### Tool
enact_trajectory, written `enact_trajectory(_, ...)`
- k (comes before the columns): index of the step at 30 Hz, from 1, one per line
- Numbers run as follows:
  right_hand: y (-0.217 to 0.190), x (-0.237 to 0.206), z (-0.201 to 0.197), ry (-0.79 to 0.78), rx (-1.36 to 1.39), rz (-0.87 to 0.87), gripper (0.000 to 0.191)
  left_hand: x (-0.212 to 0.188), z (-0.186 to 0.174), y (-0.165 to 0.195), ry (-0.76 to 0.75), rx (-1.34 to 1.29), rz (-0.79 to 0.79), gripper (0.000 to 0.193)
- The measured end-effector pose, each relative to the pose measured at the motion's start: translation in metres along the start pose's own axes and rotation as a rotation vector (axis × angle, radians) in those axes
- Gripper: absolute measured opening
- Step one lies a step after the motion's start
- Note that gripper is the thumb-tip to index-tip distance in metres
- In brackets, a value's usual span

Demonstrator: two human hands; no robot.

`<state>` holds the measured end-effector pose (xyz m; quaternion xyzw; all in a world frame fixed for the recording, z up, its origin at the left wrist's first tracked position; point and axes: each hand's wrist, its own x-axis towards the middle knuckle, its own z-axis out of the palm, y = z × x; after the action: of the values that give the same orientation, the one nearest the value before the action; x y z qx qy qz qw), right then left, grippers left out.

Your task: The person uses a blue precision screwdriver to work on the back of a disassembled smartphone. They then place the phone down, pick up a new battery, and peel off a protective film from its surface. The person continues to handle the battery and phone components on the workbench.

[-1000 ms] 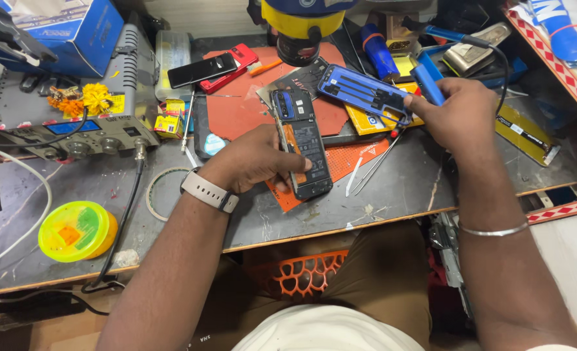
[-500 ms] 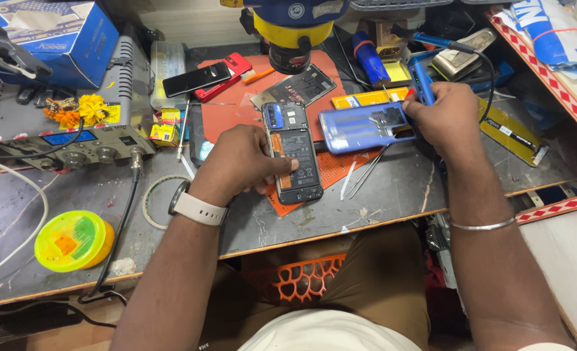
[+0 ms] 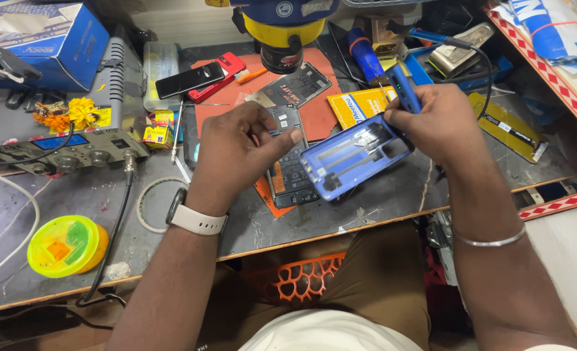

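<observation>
An opened phone [image 3: 293, 174] lies face down on a red work mat [image 3: 316, 118], its dark insides showing. My left hand [image 3: 236, 153], with a white watch on the wrist, hovers just over the phone's left side with fingers spread and thumb out, holding nothing that I can see. My right hand [image 3: 439, 122] grips a blue phone back cover [image 3: 356, 156] by its right end, tilted above the table's front edge. The same hand also pinches a blue pen-shaped tool [image 3: 403, 88]. The cover's left end sits close to my left thumb.
A black phone [image 3: 187, 79] rests on a red phone [image 3: 228, 67] at the back. A grey bench unit [image 3: 61, 144] with cables stands left, with a yellow-green round tub [image 3: 64, 246] in front of it. A yellow packet [image 3: 356, 104], a blue box [image 3: 48, 39] and tools crowd the back.
My right hand has brought the blue back cover down and toward me, near my left hand. My left hand has lifted off the opened phone and spread its fingers.
</observation>
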<state>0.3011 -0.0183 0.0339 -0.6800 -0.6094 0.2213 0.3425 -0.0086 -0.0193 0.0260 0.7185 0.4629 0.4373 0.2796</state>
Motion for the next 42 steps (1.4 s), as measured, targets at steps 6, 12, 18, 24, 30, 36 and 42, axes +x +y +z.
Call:
enact_trajectory(6,-0.031,-0.024,0.017,-0.02,-0.014,0.03,0.014,-0.001,-0.001,-0.004,-0.401,-0.355,-0.235,0.032)
enact_trajectory(12,-0.03,-0.025,0.025,-0.039,-0.113,-0.028,0.024,0.001,0.001,-0.017,-0.521,-0.526,-0.219,0.018)
enact_trajectory(18,0.009,-0.058,-0.003,0.068,-0.143,0.13,0.034,0.002,0.003,-0.023,-0.479,-0.507,-0.25,0.019)
enact_trajectory(24,0.041,-0.098,-0.01,0.21,-0.398,-0.133,0.032,0.002,0.004,-0.019,-0.431,-0.466,-0.276,0.022)
enact_trajectory(30,0.049,-0.092,-0.007,0.116,-0.498,-0.35,0.026,0.003,0.002,-0.015,-0.435,-0.491,-0.281,0.022)
enact_trajectory(36,0.02,-0.093,-0.008,0.2,-0.584,-0.478,0.034,0.004,0.004,-0.019,-0.434,-0.523,-0.254,0.022)
enact_trajectory(42,-0.029,-0.093,-0.009,0.067,-0.164,-0.6,0.018,0.002,0.005,-0.021,-0.412,-0.43,-0.181,0.021)
